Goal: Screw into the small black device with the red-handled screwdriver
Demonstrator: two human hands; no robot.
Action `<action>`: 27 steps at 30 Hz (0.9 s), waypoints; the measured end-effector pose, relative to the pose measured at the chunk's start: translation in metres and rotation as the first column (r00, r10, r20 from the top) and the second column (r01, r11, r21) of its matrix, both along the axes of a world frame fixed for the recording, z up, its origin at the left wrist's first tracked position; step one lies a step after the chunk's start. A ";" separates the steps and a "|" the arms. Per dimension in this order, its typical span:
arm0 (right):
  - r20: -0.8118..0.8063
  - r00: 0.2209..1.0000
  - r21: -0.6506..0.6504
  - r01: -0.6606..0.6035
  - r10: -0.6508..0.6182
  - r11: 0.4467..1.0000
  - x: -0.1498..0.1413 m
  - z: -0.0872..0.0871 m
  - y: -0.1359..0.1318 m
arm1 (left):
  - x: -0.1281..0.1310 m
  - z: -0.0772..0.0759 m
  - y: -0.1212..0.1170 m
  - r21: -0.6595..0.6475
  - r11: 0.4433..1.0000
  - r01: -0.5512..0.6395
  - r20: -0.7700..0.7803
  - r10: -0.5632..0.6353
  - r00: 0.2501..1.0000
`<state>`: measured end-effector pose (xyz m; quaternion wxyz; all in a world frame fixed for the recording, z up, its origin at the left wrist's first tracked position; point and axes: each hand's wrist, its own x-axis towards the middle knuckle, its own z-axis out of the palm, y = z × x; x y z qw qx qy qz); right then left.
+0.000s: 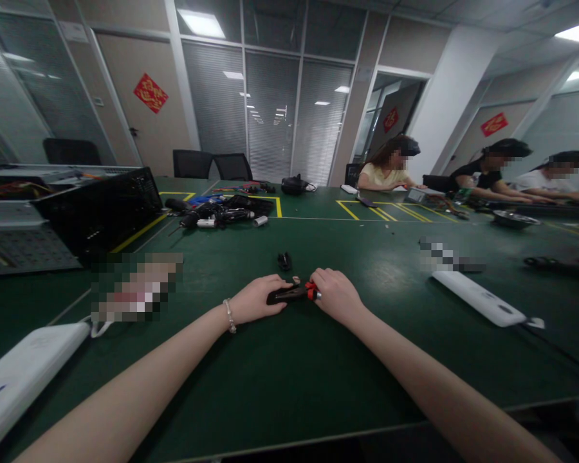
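Observation:
Both my hands meet at the middle of the green table (289, 373). My left hand (258, 299), with a bead bracelet on its wrist, has its fingers curled over a small flat black part (284, 295) lying on the mat. My right hand (335, 294) is closed in a pinch on a small red piece (311, 290) at the right end of that black part. A little farther away on the mat lies a small black clip-like piece (284, 261), untouched.
An open computer case (77, 206) stands at the left, with a pile of tools and parts (222, 212) behind it. White power strips lie at the left front (24, 373) and at the right (482, 299). Three people work at the far right side.

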<state>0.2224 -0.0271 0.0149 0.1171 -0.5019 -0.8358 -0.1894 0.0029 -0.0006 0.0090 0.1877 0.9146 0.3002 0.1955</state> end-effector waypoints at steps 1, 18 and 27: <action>-0.015 1.000 -0.010 0.005 -0.005 1.000 0.000 -0.001 0.000 | 0.000 0.000 0.000 0.001 1.000 0.002 0.001 -0.002 1.000; -0.011 1.000 -0.014 0.002 -0.003 1.000 0.000 0.000 0.000 | 0.001 0.001 0.000 -0.002 1.000 0.006 0.000 -0.006 1.000; 0.028 1.000 0.017 -0.007 0.006 1.000 0.000 0.001 -0.001 | 0.000 0.002 -0.001 -0.003 1.000 0.009 -0.003 -0.010 1.000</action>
